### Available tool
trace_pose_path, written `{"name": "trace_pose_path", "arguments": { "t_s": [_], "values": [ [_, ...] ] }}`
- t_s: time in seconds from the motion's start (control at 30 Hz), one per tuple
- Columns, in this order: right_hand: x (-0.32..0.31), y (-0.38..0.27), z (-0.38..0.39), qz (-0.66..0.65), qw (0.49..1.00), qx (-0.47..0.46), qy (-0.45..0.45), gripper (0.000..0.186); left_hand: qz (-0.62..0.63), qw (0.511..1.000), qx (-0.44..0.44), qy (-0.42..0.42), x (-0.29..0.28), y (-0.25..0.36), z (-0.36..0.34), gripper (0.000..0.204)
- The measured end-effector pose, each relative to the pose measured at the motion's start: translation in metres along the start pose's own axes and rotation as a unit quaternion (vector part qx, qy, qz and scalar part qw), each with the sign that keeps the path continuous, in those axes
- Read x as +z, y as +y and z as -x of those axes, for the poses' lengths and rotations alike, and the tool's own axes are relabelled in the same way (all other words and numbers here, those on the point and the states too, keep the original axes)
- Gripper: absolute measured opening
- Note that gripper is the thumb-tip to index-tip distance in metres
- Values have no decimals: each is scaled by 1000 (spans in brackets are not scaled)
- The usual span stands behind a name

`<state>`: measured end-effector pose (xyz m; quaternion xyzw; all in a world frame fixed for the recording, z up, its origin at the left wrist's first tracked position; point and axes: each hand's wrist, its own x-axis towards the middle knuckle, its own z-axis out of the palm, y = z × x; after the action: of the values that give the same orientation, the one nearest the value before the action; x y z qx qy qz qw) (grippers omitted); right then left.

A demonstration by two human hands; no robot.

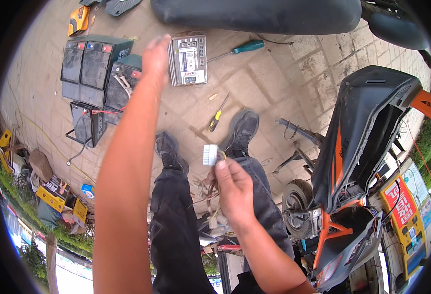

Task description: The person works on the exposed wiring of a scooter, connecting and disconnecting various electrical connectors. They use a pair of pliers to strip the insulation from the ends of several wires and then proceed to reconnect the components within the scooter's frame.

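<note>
My right hand (235, 188) pinches a white multi-pin plug (210, 155) in front of my right leg. Thin wires trail down from the plug and past my fingers, with a pale connector (213, 223) lower in the bundle. My left arm reaches far forward, and my left hand (155, 59) is just beside the left edge of a silver controller box (188, 61) on the ground. Motion smears its fingers, so their grip is unclear, as is whether they touch the box. Rows of sockets show on the box's face, around a label.
Several black batteries (95, 68) stand left of my left arm. A green-handled screwdriver (248, 46) lies right of the box; a yellow-handled screwdriver (215, 121) is near my shoes. An orange-and-black scooter (367, 127) occupies the right side. A long black seat (254, 14) spans the far edge.
</note>
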<state>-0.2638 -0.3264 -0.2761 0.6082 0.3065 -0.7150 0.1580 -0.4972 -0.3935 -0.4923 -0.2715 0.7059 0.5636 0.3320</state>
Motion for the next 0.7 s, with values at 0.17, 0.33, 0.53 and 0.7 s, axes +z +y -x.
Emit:
{"name": "trace_pose_path", "arguments": {
  "t_s": [0.17, 0.33, 0.53, 0.7],
  "values": [
    [-10, -27, -14, 289, 925, -247, -22, 24, 44, 979, -175, -100, -14, -15, 175, 40],
    [3, -60, -10, 489, 722, -480, -95, 28, 364, 910, -153, -128, -36, 1, 263, 35],
    [13, -81, -5, 531, 638, -546, -115, 25, 436, 883, -98, -144, -35, 15, 267, 35],
    [22, -71, -49, 490, 706, -509, -52, 20, 439, 885, -154, -35, -19, -2, 249, 38]
  ]
}}
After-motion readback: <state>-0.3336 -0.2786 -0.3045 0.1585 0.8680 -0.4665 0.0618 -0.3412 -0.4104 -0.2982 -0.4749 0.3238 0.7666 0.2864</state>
